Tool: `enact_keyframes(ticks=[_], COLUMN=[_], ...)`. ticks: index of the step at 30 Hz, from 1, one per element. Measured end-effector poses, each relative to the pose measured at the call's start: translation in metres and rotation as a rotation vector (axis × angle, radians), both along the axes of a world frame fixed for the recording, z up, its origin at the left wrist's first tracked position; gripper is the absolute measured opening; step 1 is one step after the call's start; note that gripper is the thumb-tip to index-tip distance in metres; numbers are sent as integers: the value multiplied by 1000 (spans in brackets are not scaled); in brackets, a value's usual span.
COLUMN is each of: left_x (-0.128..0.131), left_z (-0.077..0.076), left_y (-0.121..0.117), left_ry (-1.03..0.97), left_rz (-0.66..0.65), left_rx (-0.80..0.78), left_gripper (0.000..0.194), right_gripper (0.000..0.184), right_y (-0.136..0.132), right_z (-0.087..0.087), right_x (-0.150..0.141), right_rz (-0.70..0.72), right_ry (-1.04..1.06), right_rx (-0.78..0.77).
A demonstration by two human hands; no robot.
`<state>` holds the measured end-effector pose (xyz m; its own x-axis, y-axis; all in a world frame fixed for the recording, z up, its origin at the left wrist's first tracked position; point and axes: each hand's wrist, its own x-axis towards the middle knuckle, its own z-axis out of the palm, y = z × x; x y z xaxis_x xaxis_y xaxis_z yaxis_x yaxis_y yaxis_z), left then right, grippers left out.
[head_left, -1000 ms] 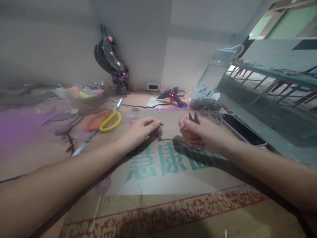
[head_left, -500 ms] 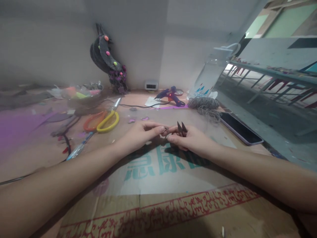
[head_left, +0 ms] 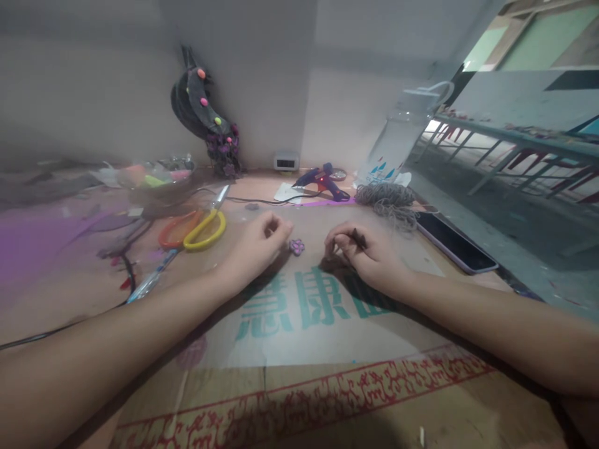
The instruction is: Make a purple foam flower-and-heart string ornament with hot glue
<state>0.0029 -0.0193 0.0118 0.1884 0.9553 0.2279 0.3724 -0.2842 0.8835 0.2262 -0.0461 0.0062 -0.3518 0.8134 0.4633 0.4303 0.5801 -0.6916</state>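
Observation:
My left hand (head_left: 269, 240) is closed, with thumb and fingers curled together over the sheet. What it holds, if anything, is hidden. Just right of its fingertips is a small purple flower (head_left: 296, 247) with dark outlines, apparently lying on the pale plastic sheet (head_left: 285, 349). My right hand (head_left: 360, 252) is curled around small dark snips (head_left: 359, 237), whose pointed blades stick up between the fingers. Between its thumb and fingertips I cannot make out anything.
Orange-and-yellow-handled scissors (head_left: 204, 231) and a pen (head_left: 154, 274) lie left. Behind stand a glue gun (head_left: 322, 181), a small clock (head_left: 286, 161), and a decorated grey crescent (head_left: 199, 103). A bottle (head_left: 393, 140), grey yarn (head_left: 386, 196) and phone (head_left: 456, 243) are right.
My hands have moved apart. The left shifted slightly left, over where small purple pieces lay, and the flower now shows between the hands. The snips' blades in my right hand have tilted.

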Motion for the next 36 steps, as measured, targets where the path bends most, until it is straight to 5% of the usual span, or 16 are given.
enact_keyframes(ticks=[6,9,21,28,32,36], left_x=[0,0,1,2,2,2], left_z=[-13,-12,-2,-3,-1,0], left_y=[-1,-3,-7,-4,-4,-5], left_ry=[554,672,239,135,125,39], left_rz=[-131,-160,-263,-309,-289,-247], left_rx=[284,345,112,107,139,3], left_gripper=[33,30,30,32,28,23], right_gripper=[24,20,22,20,18,16], right_y=[-12,-10,-6,-13,-11,-9], right_z=[3,4,-1,1,1,1], right_x=[-3,-4,-2,-2,-3,-4], right_rz=[63,96,99,123,57,42], right_ry=[-54,-102,-142,-113,-118,-135], right_rx=[183,200,124,207,139,56])
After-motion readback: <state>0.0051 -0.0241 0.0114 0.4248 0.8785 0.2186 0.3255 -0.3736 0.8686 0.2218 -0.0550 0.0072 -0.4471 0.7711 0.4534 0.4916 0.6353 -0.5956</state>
